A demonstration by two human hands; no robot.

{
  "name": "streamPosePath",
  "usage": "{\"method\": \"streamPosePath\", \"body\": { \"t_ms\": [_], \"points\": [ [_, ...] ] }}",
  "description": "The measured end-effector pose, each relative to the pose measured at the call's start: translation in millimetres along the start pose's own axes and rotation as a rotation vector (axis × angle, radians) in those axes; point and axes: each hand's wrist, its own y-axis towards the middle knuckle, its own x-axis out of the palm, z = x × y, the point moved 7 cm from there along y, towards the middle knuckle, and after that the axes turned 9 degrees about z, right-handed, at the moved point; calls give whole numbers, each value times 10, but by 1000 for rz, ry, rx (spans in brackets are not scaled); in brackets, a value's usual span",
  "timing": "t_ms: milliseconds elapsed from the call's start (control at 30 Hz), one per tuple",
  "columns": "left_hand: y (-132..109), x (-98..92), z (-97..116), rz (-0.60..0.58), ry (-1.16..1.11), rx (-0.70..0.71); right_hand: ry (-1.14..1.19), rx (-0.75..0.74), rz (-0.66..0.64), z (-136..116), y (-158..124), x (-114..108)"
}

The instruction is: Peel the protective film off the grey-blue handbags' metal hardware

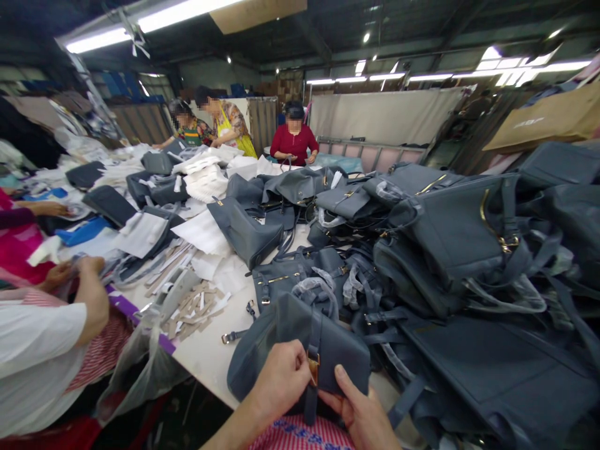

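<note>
A dark blue-grey bag (262, 356) lies in front of me at the table's near edge. A strap (313, 334) runs down its front through a gold-coloured buckle (312, 370). My left hand (284, 375) is closed in a pinch right at the buckle; whatever its fingertips hold is too small to make out. My right hand (359, 406) grips the bag's lower right edge, thumb on the outside and fingers underneath. Clear plastic wraps the bag's handle (323, 284). Below the hands, a red-striped apron (300, 434) covers my lap.
Similar bags (469, 231) pile up on the right and ahead. Paper scraps (199, 306) lie left of my bag, beside a hanging plastic bag (150, 356). A co-worker's arm (91, 300) is close on the left. White foam sheets (204, 178) and other people are farther back.
</note>
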Motion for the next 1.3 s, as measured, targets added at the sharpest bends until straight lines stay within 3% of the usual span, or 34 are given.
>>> {"method": "streamPosePath", "body": {
  "t_ms": [133,367,500,600,633,700,767,800,933,1033,1067,1133,1200,1300],
  "points": [
    [57,1,81,109,147,71,-84,-26,77,8,77,-83],
    [99,-51,88,167,261,110,-80,-48,63,-26,93,30],
    [-44,-42,160,19,173,160,-26,-35,66,-80,121,99],
    [-287,97,231,-263,53,259,71,-17,84,-135,175,107],
    [-353,96,218,-308,38,294,94,-12,82,-159,191,107],
    [-385,-63,50,-210,136,316,129,-6,61,-218,209,104],
    [-355,-410,-315,55,410,229,143,15,39,-272,206,97],
    [-364,-574,-542,124,519,163,143,27,36,-295,197,86],
    [-547,-1107,-1403,213,752,-36,100,48,11,-335,133,64],
    [-703,-1243,-1755,211,757,-101,24,49,-15,-288,67,71],
    [-722,-1247,-1751,260,750,-71,-4,56,-20,-261,43,76],
    [-703,-1166,-1538,381,747,100,-54,71,-29,-212,-4,89],
    [-639,-950,-1124,447,754,364,-105,71,-33,-182,-48,96],
    [-497,-591,-459,466,761,645,-241,78,-48,-130,-122,102]
  ]
}}
